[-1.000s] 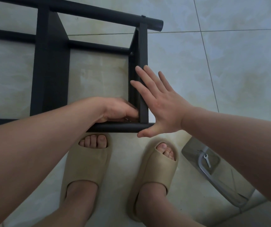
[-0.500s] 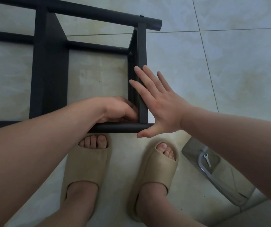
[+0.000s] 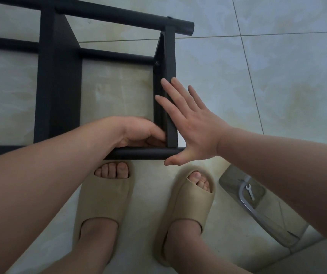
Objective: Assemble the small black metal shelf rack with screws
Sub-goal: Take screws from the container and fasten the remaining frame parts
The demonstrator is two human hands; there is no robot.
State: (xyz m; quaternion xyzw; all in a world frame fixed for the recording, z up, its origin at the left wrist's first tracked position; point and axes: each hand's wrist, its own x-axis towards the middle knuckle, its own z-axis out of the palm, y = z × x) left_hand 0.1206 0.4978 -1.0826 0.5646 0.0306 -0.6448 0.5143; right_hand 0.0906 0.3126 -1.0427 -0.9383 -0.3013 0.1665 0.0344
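1. Down on the tiled floor [image 3: 277, 86] lies the black metal shelf rack [image 3: 58, 91], its round tubes and flat panels forming an open frame in front of the person's feet.
2. Nearest the feet runs the rack's front tube [image 3: 145, 153]; an upright flat bar [image 3: 170, 86] meets it at the rack's right corner and joins the far tube [image 3: 119, 17] at its other end.
3. The left hand [image 3: 141, 133] reaches inside the rack at that right corner, fingers curled in against the inner face of the upright bar, just above the front tube. What it pinches there, if anything, cannot be told.
4. The right hand [image 3: 194, 123] is spread wide and flat, palm pressed to the outer side of the same bar, fingertips pointing along the bar toward the far tube, thumb lying across the end of the front tube. It holds nothing.
5. A screw head [image 3: 156, 63] shows on the bar where a thinner rail joins it.
6. Two beige slippers [image 3: 103, 198] stand just on the near side of the rack.
7. Right of the rack and the slippers, partly behind the right forearm, lies a clear plastic bag [image 3: 261, 212] with a small flat wrench [image 3: 250, 191] on it.
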